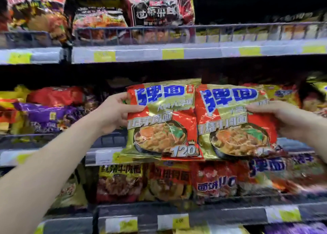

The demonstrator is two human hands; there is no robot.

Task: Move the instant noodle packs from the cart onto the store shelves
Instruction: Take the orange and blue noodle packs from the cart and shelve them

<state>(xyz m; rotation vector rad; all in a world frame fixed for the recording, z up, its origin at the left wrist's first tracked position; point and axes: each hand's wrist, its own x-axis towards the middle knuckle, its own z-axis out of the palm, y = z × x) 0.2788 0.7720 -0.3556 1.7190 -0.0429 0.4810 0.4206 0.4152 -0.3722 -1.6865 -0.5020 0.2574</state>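
Left hand grips the left noodle pack by its outer edge, thumb across the front, other fingers curled behind w/ only the knuckles showing. Right hand does the same on the right noodle pack at its 3 o'clock edge, thumb on the front, fingers wrapped behind. Both packs are held upright, side by side, inner edges overlapping slightly, just in front of the middle shelf, approx centre of view. Neither pack is resting on anything yet, so this pair counts as mid-transfer: lifted and brought up to the shelf face, not yet set down. Cart isn't in view, so can't tell how many packs are left there. Middle shelf already has stock: purple packs at 9 o'clock, red/yellow ones behind the right pack at 2 o'clock; the space straight behind the held pair looks dark, prob. the gap to fill. Top shelf at 12 o'clock and lower shelf at 6 o'clock carry other noodle brands. Remaining, by my read: push both in past the wire rail, let go, go back for more.
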